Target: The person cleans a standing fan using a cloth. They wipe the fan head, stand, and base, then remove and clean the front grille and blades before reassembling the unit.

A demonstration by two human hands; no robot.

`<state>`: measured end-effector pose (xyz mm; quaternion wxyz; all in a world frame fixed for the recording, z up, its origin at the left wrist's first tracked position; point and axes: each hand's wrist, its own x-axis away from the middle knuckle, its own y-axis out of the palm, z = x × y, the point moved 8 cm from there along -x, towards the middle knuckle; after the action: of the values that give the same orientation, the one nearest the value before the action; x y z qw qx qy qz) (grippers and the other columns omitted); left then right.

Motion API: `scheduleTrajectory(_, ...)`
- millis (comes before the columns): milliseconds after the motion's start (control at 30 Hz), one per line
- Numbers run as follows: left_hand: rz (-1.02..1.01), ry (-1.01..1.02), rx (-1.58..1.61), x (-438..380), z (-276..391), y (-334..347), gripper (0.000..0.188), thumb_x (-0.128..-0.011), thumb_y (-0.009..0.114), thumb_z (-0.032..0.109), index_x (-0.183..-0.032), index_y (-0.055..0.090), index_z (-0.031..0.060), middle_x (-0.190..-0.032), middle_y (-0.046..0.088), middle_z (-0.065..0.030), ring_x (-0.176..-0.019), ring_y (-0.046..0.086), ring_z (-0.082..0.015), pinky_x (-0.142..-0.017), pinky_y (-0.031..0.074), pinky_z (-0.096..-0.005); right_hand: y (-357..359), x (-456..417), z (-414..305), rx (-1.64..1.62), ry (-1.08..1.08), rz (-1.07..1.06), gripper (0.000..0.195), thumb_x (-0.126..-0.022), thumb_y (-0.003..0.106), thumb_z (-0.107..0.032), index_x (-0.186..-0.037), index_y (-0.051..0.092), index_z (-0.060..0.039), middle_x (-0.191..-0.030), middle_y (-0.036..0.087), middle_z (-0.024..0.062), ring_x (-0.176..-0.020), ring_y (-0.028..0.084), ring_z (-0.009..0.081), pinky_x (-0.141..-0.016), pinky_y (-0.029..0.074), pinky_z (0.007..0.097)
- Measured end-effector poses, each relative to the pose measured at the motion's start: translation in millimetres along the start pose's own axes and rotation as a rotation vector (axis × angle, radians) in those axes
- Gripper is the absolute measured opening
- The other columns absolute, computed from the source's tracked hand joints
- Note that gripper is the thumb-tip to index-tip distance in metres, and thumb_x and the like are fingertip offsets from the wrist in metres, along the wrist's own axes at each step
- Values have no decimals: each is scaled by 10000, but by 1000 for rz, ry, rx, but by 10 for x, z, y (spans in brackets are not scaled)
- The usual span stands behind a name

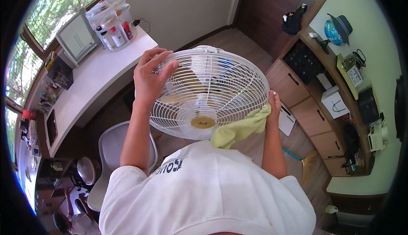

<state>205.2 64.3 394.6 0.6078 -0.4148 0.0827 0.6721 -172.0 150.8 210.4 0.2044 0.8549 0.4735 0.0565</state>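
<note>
A white electric fan with a round wire grille and a gold centre badge stands right in front of my chest. My left hand grips the upper left rim of the grille, its thumb over the wires. At the right rim my right hand holds a yellow-green cloth, its fingers on the edge of the grille. The cloth hangs along the lower right of the grille towards my shirt. Fan blades show behind the wires; the fan's stand is hidden.
To the left runs a curved white counter with a clear organizer. A grey chair stands at lower left. On the right are wooden drawers and a broom on the floor. Another person is at far lower left.
</note>
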Motion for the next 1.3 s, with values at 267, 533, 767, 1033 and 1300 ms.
scheduleTrajectory(267,28,61,13,65,18,-40,306,-699,723,182,-976,658,68,-974,596,-51,-804,555,-137,-666,453,-251,141,2,-74,-30,-10,-38,278,-854,572,-233,-1019,502,-21,-928,566,48,-822,526,100,-739,413,217)
scheduleTrajectory(533,51,-20,73,92,-87,-41,319,-703,723,160,-1000,652,69,-950,600,-44,-738,517,-92,-639,429,-216,84,-64,-14,28,-9,-16,216,-849,583,-240,-898,570,-30,-837,577,14,-745,517,71,-668,411,204)
scheduleTrajectory(767,34,-74,90,110,-129,-79,326,-703,726,175,-1000,651,65,-877,601,-46,-704,506,-89,-606,417,-213,198,-48,-157,46,-7,-18,215,-849,583,-264,-849,563,-50,-776,558,-12,-685,495,58,-623,392,191)
scheduleTrajectory(1033,47,43,46,99,-18,-50,351,-676,739,171,-999,651,67,-907,602,-54,-731,527,-107,-617,431,-224,107,-56,-93,38,-33,6,253,-852,572,-291,-867,561,-39,-752,552,-5,-644,493,65,-579,399,206)
scheduleTrajectory(1300,34,-12,134,156,-115,-22,358,-689,728,153,-1016,637,37,-951,593,-69,-861,546,-143,-760,431,-242,123,-12,-120,62,-57,8,274,-845,582,-301,-899,582,-32,-745,572,5,-608,488,59,-539,389,203)
